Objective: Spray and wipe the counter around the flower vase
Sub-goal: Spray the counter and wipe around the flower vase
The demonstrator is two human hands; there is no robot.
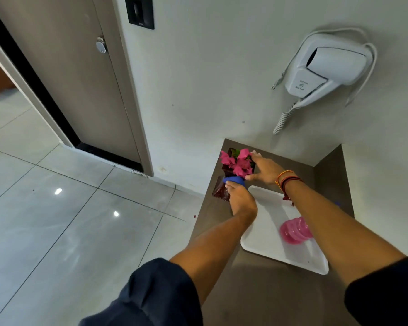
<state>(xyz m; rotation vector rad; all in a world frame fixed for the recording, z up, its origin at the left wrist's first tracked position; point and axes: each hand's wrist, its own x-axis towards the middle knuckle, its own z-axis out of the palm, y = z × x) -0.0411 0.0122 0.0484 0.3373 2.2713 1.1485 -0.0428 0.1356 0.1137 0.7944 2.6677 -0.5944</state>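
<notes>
A dark vase with pink flowers (238,162) stands at the far left corner of the brown counter (257,290). My right hand (264,169) grips the vase from the right side, fingers wrapped around it. My left hand (242,200) presses a blue cloth (234,180) onto the counter just in front of the vase. A dark red patterned item (220,191) lies at the counter's left edge beside the cloth. No spray bottle is clearly in view.
A white tray (269,236) with a stack of pink discs (295,230) lies on the counter right of my left arm. A white hair dryer (325,67) hangs on the wall above. Tiled floor (68,208) and a door (80,78) lie to the left.
</notes>
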